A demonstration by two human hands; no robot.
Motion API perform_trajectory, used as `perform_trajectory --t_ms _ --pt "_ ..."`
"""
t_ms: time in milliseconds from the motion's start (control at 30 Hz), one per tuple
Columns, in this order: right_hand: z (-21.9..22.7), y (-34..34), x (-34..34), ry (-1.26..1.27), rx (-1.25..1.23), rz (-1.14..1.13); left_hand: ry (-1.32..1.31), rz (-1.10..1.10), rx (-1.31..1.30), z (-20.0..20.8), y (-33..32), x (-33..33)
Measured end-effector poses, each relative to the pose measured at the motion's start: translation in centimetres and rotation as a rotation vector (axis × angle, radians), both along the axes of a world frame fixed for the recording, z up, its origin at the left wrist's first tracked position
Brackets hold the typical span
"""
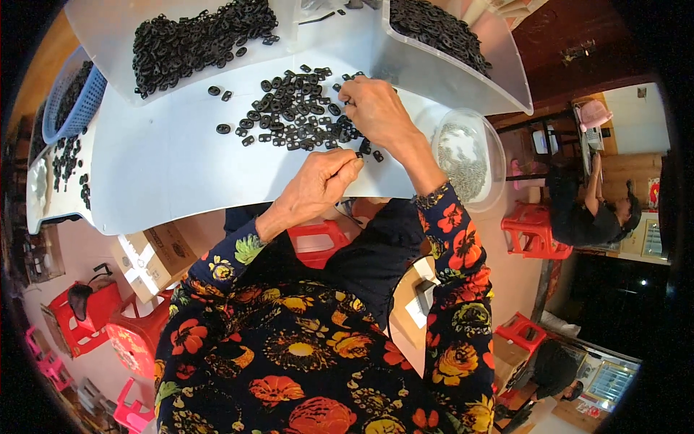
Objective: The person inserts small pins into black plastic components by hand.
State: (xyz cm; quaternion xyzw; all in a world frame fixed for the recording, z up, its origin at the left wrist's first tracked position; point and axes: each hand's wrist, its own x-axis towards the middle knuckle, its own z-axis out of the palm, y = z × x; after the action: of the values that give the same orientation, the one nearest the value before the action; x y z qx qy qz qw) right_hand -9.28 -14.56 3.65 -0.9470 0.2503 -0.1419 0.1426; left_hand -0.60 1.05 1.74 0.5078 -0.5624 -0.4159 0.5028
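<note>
My left hand [318,181] is closed near the table's front edge. Its thumb and forefinger pinch a small black plastic piece [359,155], mostly covered by the fingertips. Just beyond it, my right hand [382,116] has its fingers curled down at the right side of a loose pile of black plastic pieces [289,108]. What those fingertips grip, if anything, is hidden. The pieces in the pile are small ovals and blocks with holes, like cord-lock parts. They lie on a white table [159,159].
Two translucent bins of black pieces, left [195,47] and right [441,32], stand behind the pile. At right is a clear round tub [463,163] of tiny silvery parts. A blue basket [76,98] sits far left. Red stools [535,230] and other people [593,210] are beyond.
</note>
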Motion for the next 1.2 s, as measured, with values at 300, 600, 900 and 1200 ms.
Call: perform_trajectory --t_ms 300,600,900,1200 --pt "0.2 0.1 -0.4 0.029 0.139 -0.128 -0.002 0.005 -0.007 -0.3 -0.1 0.1" --pt "-0.8 -0.9 1.2 -0.109 0.004 -0.089 -0.001 0.001 -0.012 -0.3 -0.1 0.0" --pt "-0.4 -1.5 2.8 0.076 -0.030 -0.113 0.028 -0.003 0.010 -0.2 0.0 0.0" --pt "1.6 0.8 0.2 -0.178 0.243 -0.141 0.061 0.033 -0.042 -1.4 -0.2 0.0"
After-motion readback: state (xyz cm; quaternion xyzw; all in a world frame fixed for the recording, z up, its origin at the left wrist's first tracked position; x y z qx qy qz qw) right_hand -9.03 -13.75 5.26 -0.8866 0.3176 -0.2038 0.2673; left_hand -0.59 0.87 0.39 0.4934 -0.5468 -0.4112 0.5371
